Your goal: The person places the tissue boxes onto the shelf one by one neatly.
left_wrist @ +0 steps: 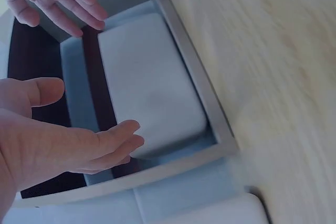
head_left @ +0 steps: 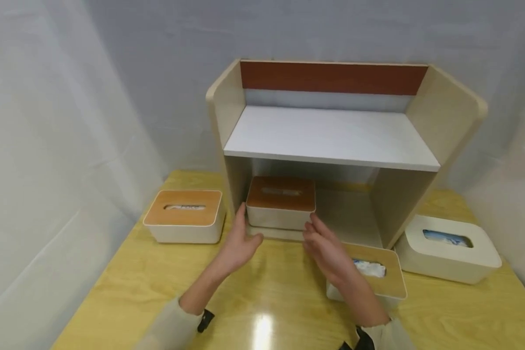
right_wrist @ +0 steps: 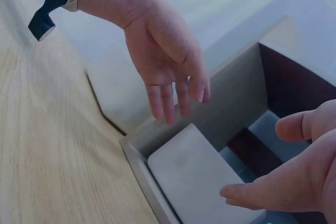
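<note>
A tissue box (head_left: 281,218) with a brown wooden lid and white body sits in the left part of the lower shelf compartment. At its left side is my left hand (head_left: 239,247), fingers extended and thumb apart. My right hand (head_left: 330,252) is by the box's front right corner with its fingers stretched out. In the left wrist view the box (left_wrist: 149,82) lies between my left hand (left_wrist: 68,142) and right hand (left_wrist: 52,1). From the right wrist view, the box's pale front (right_wrist: 197,177) shows. Whether the fingertips touch it I cannot tell.
The wooden desktop shelf (head_left: 332,133) has a white upper board. Another wooden-lidded tissue box (head_left: 188,233) stands left of it. A third (head_left: 389,265) lies under my right forearm, in front of the shelf. An all-white tissue box (head_left: 446,260) stands at the right.
</note>
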{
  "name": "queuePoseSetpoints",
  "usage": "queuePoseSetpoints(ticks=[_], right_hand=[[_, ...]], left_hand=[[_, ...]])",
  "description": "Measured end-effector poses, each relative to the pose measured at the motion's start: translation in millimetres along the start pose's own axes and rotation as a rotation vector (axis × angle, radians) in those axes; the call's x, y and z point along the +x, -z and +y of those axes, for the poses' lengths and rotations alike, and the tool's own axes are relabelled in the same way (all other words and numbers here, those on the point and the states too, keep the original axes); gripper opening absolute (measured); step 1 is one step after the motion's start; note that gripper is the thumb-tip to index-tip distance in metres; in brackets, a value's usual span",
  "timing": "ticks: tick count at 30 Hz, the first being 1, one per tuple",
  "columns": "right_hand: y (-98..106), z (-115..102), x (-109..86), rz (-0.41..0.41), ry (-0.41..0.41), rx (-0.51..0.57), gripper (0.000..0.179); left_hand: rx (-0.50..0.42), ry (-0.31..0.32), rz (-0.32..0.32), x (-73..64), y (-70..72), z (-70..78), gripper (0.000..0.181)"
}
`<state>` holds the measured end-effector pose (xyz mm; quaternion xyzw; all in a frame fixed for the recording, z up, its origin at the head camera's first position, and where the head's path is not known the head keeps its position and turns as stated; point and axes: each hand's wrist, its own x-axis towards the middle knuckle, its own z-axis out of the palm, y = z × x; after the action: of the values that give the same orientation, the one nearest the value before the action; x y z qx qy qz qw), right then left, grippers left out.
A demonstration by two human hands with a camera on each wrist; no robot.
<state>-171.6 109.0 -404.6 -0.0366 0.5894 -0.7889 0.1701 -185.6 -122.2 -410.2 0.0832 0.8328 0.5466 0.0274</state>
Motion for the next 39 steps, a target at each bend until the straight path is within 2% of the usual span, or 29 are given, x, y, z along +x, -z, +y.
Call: queuePoseSetpoints(ticks=[6, 12, 17, 24, 31, 36, 39], right_hand=[[1.9, -7.3, -14.9, -0.060, 0.023, -0.045, 0.073], [7.8, -10.0, -34.0, -0.075, 0.008, -0.130, 0.073], [18.8, -10.4, -54.1, -0.030, 0.020, -0.243, 0.072], [45.0, -10.6, -77.1, 0.037, 0.100, -0.428, 0.072], [70.1, -12.8, -94.6, 0.109, 0.150, -0.558, 0.071], [89.1, -10.9, -107.0, 0.194, 0.172, -0.622, 0.070], [99.3, -10.3, -112.5, 0.246, 0.190, -0.714, 0.072]], left_hand=[[-0.006, -0.066, -0.032, -13.0, -7.5, 9.2, 0.090], [-0.019, -0.068, -0.086, -28.7, -16.6, 16.2, 0.087], [0.041, -0.076, -0.161, -37.9, -29.5, 20.0, 0.087], [0.092, -0.095, -0.272, -42.1, -47.2, 23.0, 0.088], [0.075, -0.106, -0.316, -39.7, -60.0, 25.9, 0.087], [0.101, -0.098, -0.344, -40.6, -61.9, 26.3, 0.087], [0.097, -0.085, -0.367, -42.3, -61.6, 25.5, 0.086]])
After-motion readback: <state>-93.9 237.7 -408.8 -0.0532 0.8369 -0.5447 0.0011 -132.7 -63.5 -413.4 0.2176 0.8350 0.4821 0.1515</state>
